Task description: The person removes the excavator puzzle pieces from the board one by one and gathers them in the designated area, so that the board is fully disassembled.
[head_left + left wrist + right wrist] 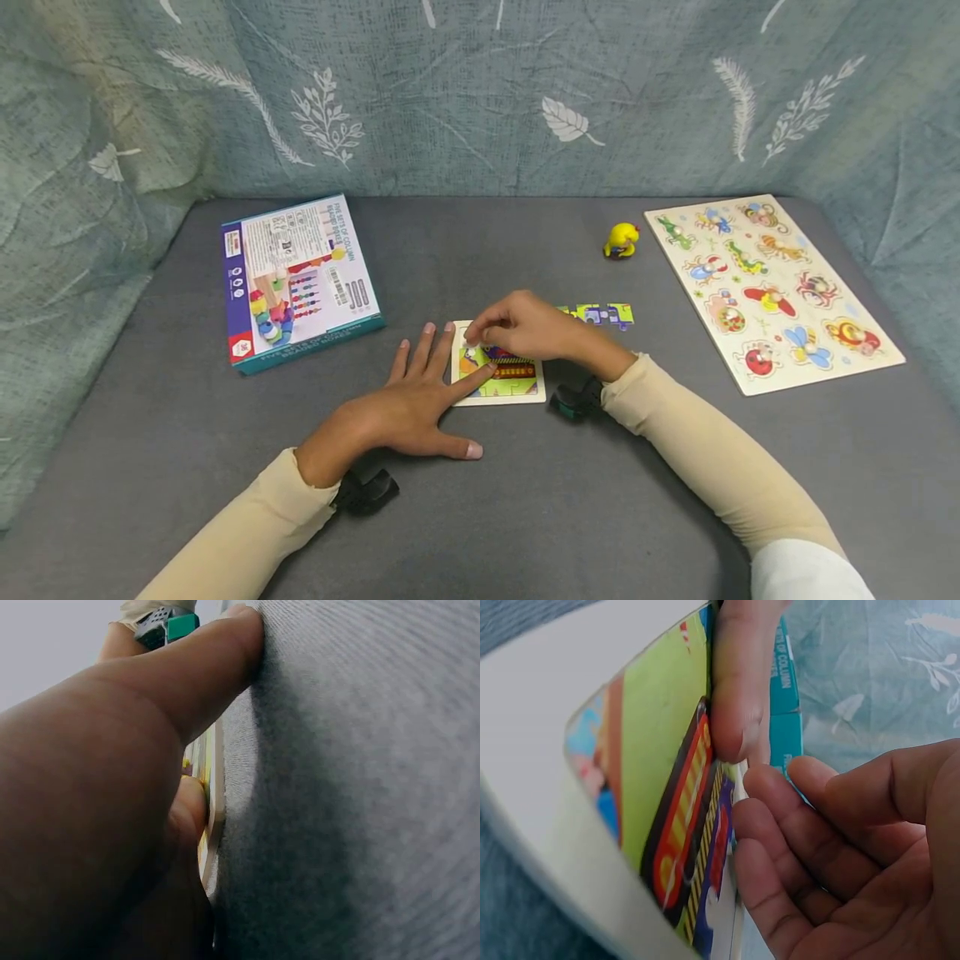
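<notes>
Head view: one picture puzzle (pixel 516 387) in a pale frame, flat at mid-desk (pixel 487 517), under the fingers of both hands. One left hand (pixel 415 410), fingers spread, index fingertip on the printed picture, thumb out to the side. One right hand (pixel 528 327), fingers bent, thumb close to the fingertips, above the puzzle's far part; cannot tell whether it pinches a piece. Puzzle pieces (pixel 607 315), several, beyond the right wrist, partly hidden. One bead-set box (pixel 300 283), back left. One yellow toy figure (pixel 621 240), back right. One insect board (pixel 772 292), light wood, right of the figure.
</notes>
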Demonstrator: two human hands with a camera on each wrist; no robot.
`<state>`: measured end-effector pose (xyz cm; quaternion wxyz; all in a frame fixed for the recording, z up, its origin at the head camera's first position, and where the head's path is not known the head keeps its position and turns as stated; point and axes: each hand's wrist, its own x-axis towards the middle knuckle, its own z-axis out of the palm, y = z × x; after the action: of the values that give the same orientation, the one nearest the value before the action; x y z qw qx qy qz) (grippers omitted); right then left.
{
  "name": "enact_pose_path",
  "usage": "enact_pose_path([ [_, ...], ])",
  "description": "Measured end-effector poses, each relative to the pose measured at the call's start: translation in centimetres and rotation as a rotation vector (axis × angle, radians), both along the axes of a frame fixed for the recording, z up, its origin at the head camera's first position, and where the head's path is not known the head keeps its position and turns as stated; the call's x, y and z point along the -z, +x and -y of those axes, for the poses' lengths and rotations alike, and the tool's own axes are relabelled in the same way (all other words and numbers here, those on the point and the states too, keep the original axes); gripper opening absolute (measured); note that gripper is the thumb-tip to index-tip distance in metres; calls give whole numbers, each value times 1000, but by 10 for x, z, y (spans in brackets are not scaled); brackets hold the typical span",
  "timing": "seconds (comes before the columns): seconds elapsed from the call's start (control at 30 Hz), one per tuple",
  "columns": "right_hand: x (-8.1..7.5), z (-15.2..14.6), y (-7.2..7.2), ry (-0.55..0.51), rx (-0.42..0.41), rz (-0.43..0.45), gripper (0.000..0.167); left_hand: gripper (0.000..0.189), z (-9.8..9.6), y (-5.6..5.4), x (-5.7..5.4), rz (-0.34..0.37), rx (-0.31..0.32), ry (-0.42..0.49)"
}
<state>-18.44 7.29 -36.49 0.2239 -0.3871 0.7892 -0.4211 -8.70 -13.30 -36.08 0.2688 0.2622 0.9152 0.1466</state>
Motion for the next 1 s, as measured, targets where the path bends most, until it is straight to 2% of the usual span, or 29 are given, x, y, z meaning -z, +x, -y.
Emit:
enact_pose_path([
  [0.17, -3, 3, 0, -10, -25, 19, 25, 96, 1, -1, 2, -1, -1, 7],
  [0.5, -4, -1, -3, -64, -68, 157, 28, 96, 1, -2, 3, -5, 5, -9],
  [1.0, -1, 2, -3, -111, -15, 215, 24, 96, -1, -3, 1, 19, 10, -18],
])
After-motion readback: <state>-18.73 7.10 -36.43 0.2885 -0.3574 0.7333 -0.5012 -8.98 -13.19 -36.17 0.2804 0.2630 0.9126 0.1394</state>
